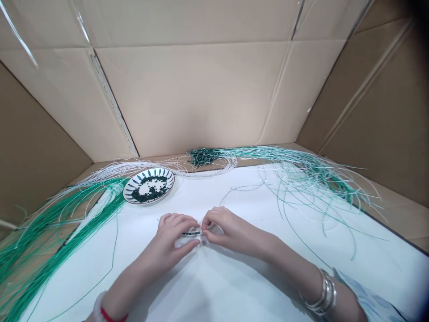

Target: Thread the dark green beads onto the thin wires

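Observation:
My left hand (174,237) and my right hand (224,228) meet at the middle of a white sheet (214,286). Both pinch a short row of dark green beads on a thin cord (192,233), the left from the left end, the right from the right end. The fingers of both hands are curled and pressed together. A striped plate (130,193) with several dark green beads lies a little behind and left of my left hand.
Long bundles of green and white cords (50,228) lie along the left, and more (301,170) fan out at the back right. A dark green tangle (201,156) sits at the back. Cardboard walls (201,89) close in the space on three sides.

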`<state>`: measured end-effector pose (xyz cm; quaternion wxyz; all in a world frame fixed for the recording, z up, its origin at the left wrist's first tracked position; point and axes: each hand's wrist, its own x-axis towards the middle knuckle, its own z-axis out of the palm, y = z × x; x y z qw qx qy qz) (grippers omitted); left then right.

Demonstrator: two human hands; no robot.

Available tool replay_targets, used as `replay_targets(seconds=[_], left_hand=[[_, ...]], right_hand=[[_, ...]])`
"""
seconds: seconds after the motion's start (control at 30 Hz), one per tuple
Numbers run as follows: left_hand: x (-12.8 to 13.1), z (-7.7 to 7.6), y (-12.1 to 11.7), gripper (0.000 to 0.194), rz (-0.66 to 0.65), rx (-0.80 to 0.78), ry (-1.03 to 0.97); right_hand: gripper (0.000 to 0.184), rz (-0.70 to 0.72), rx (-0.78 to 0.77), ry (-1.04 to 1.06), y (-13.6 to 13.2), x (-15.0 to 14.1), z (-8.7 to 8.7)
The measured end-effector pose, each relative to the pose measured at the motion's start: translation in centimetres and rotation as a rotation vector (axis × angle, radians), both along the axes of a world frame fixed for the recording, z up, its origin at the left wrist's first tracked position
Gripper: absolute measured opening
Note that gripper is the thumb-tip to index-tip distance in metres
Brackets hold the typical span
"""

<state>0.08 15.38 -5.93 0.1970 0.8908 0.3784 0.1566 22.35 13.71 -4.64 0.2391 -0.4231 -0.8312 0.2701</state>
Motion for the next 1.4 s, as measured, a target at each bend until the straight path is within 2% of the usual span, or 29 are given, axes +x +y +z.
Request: replay_targets(seconds=[0.03,0.13,0.37,0.5,0.6,0.63,0.83,1.0,1.07,1.13,1.23,1.4], left_hand=[[0.4,-0.1,0.0,0.016,-0.011,0.013,-0.009],[0.9,-0.1,0.0,0.020,-0.011,0.060,-0.029],[-0.5,0.6,0.5,0.021,0.041,0.123,-0.018],[-1.3,-0.2,1.3,0.019,0.095,0.085,0.022],[-2.1,-0.9,1.9,0.048,0.166,0.025,0.058],[-2.4,-0.9,2.1,0.050,0.185,0.007,0.067],[-3.8,0.0,2.5,0.020,0.210,-0.069,0.061],[-3.3,0.9,2.1,0.022,0.217,-0.123,-0.005],[-2.7,1.5,1.8,0.022,0.222,-0.171,-0.046],[-2.0,2.0,1.4,0.022,0.225,-0.227,-0.097],[-1.3,2.6,0.9,0.023,0.209,-0.326,-0.183],[-0.7,2.6,0.1,0.025,0.136,-0.522,-0.310]], right_hand=[[0.009,-0.006,0.000,0.007,-0.1,-0.1,0.1],[0.010,-0.019,-0.003,0.022,-0.1,0.0,0.4],[0.014,-0.053,-0.064,0.034,0.3,0.8,0.2],[0.017,-0.084,-0.100,0.014,0.6,1.5,-0.2],[0.018,-0.103,-0.125,-0.008,0.9,2.0,-0.4],[0.018,-0.109,-0.135,-0.012,1.0,2.2,-0.4],[0.020,-0.165,-0.183,-0.015,1.3,3.0,0.2],[0.020,-0.214,-0.163,-0.017,1.3,3.7,0.3],[0.019,-0.236,-0.117,-0.002,1.2,3.8,0.3],[0.025,-0.245,-0.046,0.036,1.1,3.5,0.3],[0.030,-0.180,0.067,0.110,0.7,2.3,0.5],[0.022,0.020,0.140,0.200,-0.1,0.1,0.2]])
